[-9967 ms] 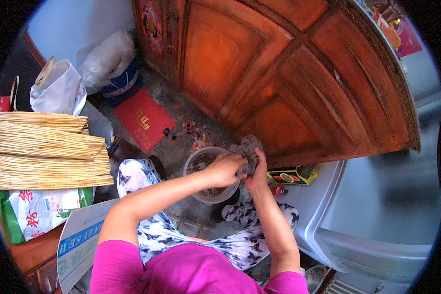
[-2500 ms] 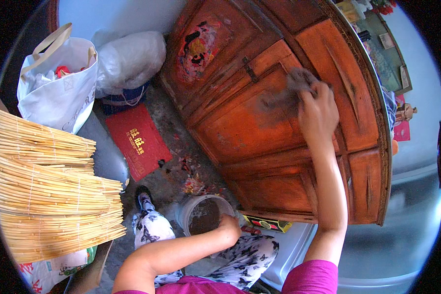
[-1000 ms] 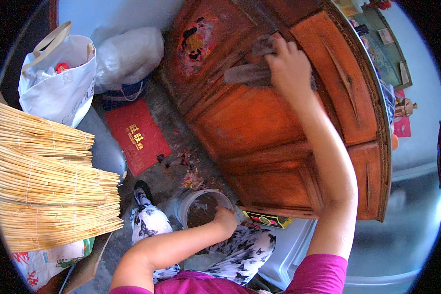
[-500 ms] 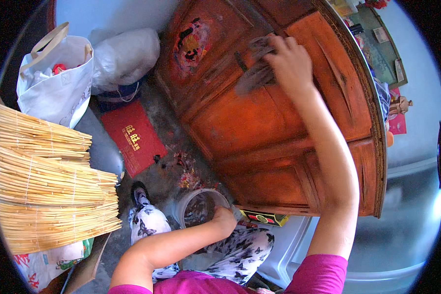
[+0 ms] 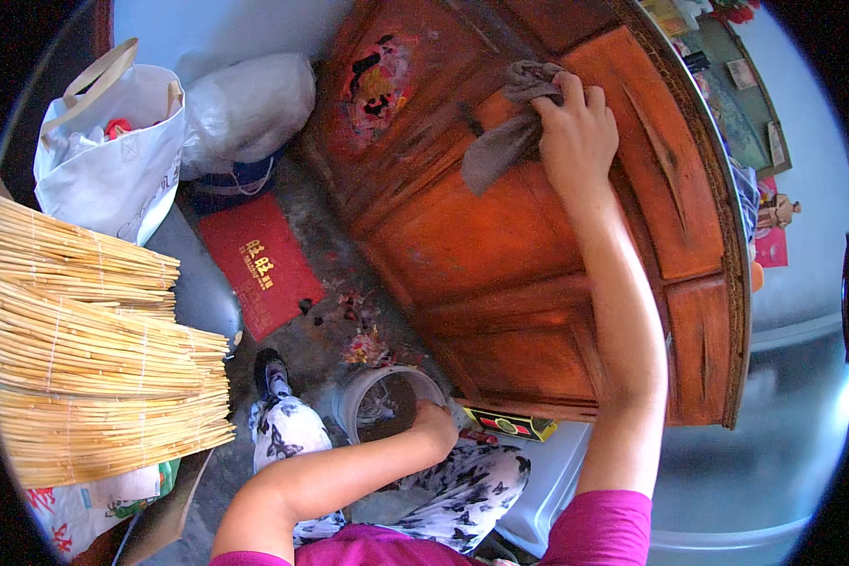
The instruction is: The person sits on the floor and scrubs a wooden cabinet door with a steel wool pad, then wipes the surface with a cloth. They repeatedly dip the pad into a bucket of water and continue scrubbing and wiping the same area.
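Right hand (image 5: 578, 130): fingers clamped on grey cloth (image 5: 498, 153), at wooden cabinet (image 5: 491, 231) front; left hand (image 5: 434, 428): at bucket (image 5: 347, 404) rim; fingers hidden, state cannot be told.

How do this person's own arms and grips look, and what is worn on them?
Both sleeves are short and plain magenta; below them, the arms are bare. No watch, bracelet or glove shows on the left grip or right grip.

Right grip (image 5: 578, 141) holds grey rag (image 5: 502, 154) at wooden cabinet (image 5: 491, 226); left grip (image 5: 436, 429) at bucket (image 5: 350, 406).
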Demonstrator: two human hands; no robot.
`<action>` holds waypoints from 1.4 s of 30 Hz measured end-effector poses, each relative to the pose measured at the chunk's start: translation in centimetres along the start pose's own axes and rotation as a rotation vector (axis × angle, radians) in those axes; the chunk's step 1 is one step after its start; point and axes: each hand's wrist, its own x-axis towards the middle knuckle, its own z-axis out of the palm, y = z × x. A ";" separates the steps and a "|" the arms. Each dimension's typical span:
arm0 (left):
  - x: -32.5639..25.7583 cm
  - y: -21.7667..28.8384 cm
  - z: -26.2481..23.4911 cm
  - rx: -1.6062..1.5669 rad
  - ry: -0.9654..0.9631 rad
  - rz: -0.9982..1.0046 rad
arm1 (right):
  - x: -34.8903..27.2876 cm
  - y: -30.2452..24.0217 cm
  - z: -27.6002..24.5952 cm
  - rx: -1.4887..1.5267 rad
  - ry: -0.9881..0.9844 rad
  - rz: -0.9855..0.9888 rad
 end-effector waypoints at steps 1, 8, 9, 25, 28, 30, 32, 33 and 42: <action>0.4 -0.1 0.7 -0.015 0.016 0.003 | -0.4 -0.9 0.7 0.024 0.007 -0.035; 0.4 0.2 0.2 -0.093 0.011 -0.023 | 0.2 -3.0 2.7 0.053 0.001 -0.203; 0.5 0.3 0.4 -0.097 -0.004 -0.033 | 0.3 -2.2 2.2 0.071 0.011 -0.223; -0.2 0.2 -1.0 0.058 -0.029 0.090 | -17.6 3.8 -10.9 0.008 -0.368 0.201; -0.4 0.4 -1.2 0.046 -0.030 0.089 | -16.2 3.9 -10.2 0.036 -0.294 0.163; -0.2 0.1 -0.8 0.034 -0.026 0.091 | -14.0 3.3 -8.8 0.051 -0.290 0.148; -0.3 0.2 -0.6 0.023 -0.016 0.092 | -11.7 3.0 -6.2 0.056 -0.158 0.055; -0.5 0.2 -0.7 0.032 -0.012 0.081 | -9.9 2.7 -5.6 0.083 -0.131 0.057; -0.3 0.1 -1.3 -0.050 -0.082 0.038 | 0.5 -0.9 0.9 0.027 -0.082 0.029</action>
